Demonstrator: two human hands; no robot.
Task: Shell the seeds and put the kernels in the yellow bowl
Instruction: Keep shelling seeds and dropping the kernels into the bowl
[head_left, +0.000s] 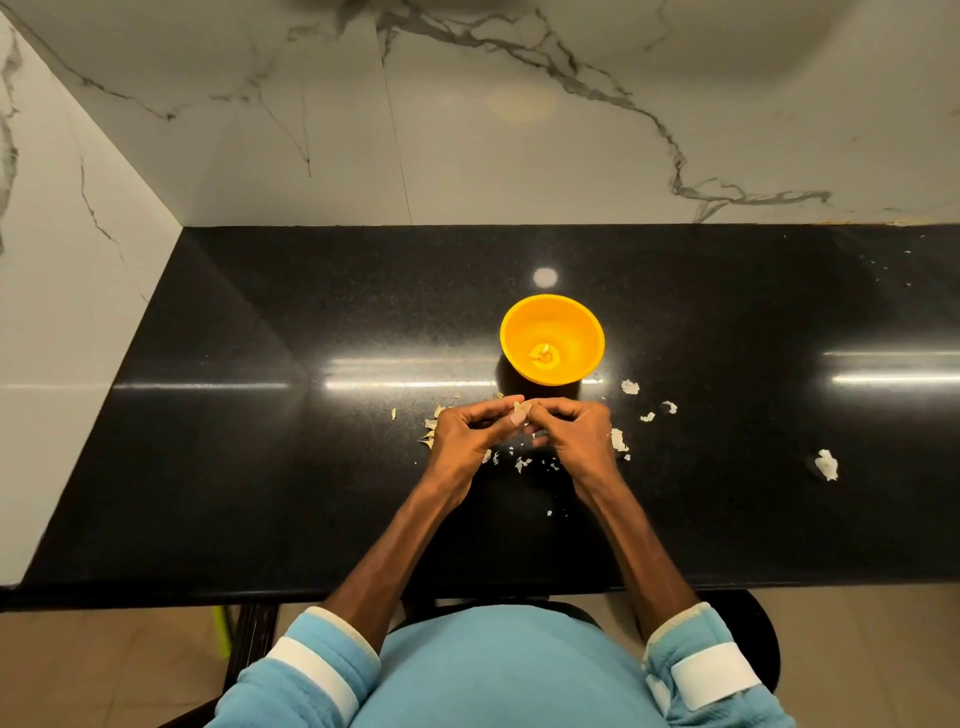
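Note:
The yellow bowl (552, 322) stands on the black counter (260, 441), just beyond my hands, with a few pale kernels (540, 353) at its bottom. My left hand (465, 436) and my right hand (576, 431) meet fingertip to fingertip in front of the bowl. Together they pinch one small pale seed (518, 407) between thumbs and forefingers. Broken shell pieces (519, 461) lie on the counter under and around both hands.
More shell scraps lie to the right (630, 386) and a larger one further right (826, 464). Marble walls close the counter at the back and on the left. The counter's front edge runs just above my lap.

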